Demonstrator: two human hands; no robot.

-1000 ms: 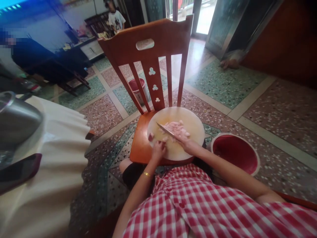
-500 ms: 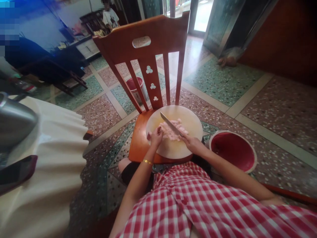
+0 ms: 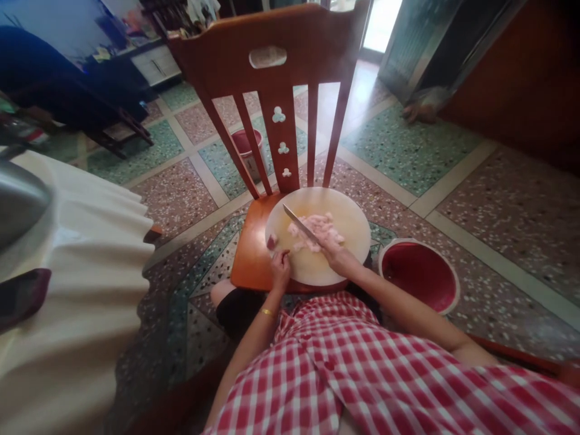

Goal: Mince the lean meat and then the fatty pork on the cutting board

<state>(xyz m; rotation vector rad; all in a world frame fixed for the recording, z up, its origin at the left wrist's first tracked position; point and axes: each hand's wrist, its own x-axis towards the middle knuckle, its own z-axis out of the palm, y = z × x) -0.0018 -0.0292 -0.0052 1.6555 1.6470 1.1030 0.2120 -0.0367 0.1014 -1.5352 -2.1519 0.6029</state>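
Pale meat (image 3: 325, 226) lies mid-way across the round board (image 3: 356, 220), just beyond the right hand (image 3: 338, 255), wrapped round a knife (image 3: 299, 223). The left hand (image 3: 281, 270) curls at the board's near-left edge — hold unclear — with room toward its right rim.

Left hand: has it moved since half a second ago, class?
Yes: against the round board, the left hand has shifted toward the board's near edge.

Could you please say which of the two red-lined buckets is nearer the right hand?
The bucket on the board's right; the other, beyond the chair back, is farther from the right hand.
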